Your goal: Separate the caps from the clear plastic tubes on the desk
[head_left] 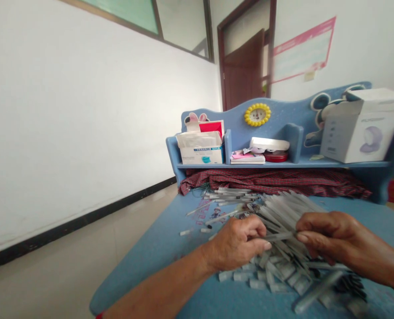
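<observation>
Between my two hands, above the blue table (pixel 144 261), runs a thin translucent pen barrel (pixel 279 237). My left hand (pixel 235 243) pinches its left end between thumb and fingers. The other end is in the closed fingers of my right hand (pixel 343 239), which hide its tip. Behind them lies a heap of long translucent barrels (pixel 290 204). Short clear caps (pixel 260 282) are scattered below the hands, beside a cluster of small black parts (pixel 351 285). A thicker clear tube (pixel 318 290) lies near the front. Slim white pens (pixel 232 194) are piled farther back.
A blue shelf (pixel 266 165) along the table's back holds a mask box (pixel 202 153), papers (pixel 246 159), a red round tin (pixel 276 156) and a large white box (pixel 359 126). Checked cloth (pixel 276 180) is bunched beneath it. A white wall (pixel 84 110) stands left.
</observation>
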The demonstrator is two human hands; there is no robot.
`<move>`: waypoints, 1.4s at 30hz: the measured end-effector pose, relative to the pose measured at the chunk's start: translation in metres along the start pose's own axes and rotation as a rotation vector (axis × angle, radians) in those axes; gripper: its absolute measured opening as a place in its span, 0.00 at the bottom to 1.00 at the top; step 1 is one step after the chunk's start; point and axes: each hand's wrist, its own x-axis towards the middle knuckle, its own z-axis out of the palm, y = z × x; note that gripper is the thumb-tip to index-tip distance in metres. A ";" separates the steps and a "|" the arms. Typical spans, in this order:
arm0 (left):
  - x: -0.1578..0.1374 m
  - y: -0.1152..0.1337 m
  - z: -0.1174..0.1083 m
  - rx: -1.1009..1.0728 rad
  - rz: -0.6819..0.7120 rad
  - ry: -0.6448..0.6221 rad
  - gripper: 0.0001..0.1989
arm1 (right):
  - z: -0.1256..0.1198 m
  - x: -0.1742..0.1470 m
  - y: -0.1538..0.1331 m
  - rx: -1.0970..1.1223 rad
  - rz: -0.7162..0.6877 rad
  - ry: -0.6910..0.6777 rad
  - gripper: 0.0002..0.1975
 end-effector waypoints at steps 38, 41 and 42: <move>0.000 0.003 0.002 0.148 -0.041 0.007 0.08 | 0.009 0.004 -0.004 -0.032 0.012 0.141 0.19; 0.000 0.004 0.002 0.151 -0.042 0.000 0.08 | 0.009 0.004 -0.006 0.073 0.076 0.074 0.15; 0.000 0.005 0.002 0.149 -0.044 0.002 0.09 | 0.009 0.004 -0.007 0.121 0.106 0.055 0.14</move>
